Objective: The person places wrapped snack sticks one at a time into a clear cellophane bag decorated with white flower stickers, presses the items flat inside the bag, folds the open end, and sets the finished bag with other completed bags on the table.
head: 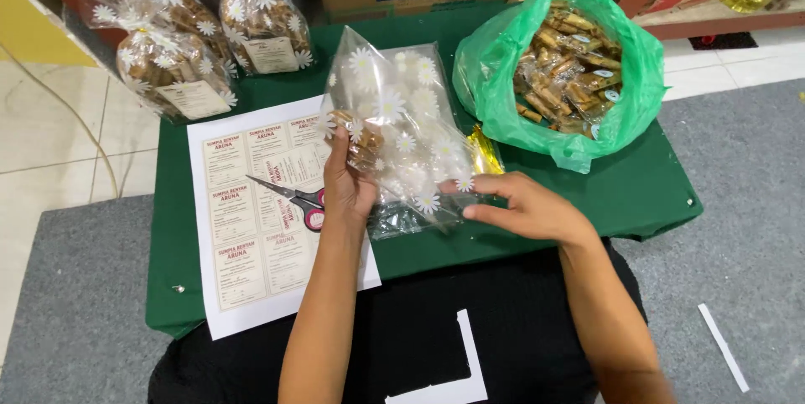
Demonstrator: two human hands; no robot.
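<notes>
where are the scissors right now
In the head view, the scissors lie on the white label sheet on the green table, just left of the left hand, handles partly hidden beneath it.

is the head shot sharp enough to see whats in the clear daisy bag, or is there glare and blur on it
Head view: even indoor light, soft shadows. The clear daisy bag shows pale sheen and crinkle reflections, so its contents read only as brownish pieces by the left hand. The right hand is sharp with little motion blur. The snacks in the green bag look crisp; the edges bend slightly from the wide lens.
</notes>
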